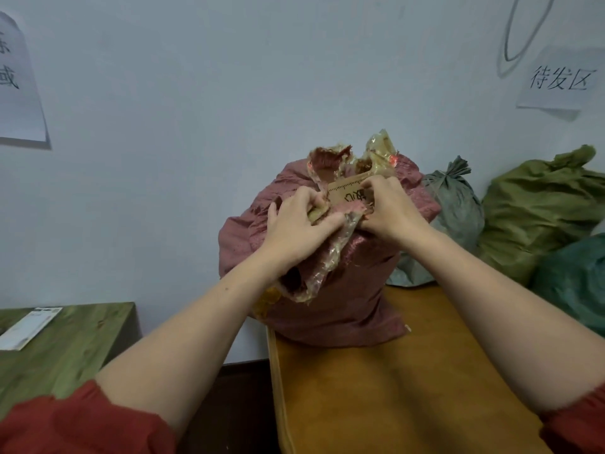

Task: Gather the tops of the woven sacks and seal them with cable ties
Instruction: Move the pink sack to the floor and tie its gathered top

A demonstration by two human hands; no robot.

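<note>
A full red woven sack stands upright on the brown table against the wall. Its top is open and ragged, with a clear plastic liner hanging down its front and a piece of printed brown cardboard showing in the mouth. My left hand grips bunched sack top and liner on the left of the mouth. My right hand grips the sack's edge on the right, over the cardboard. No cable tie is visible.
A grey-green sack with a tied top, an olive sack and a teal sack crowd the table's right side. A green table at left holds a white packet. Paper signs hang on the wall.
</note>
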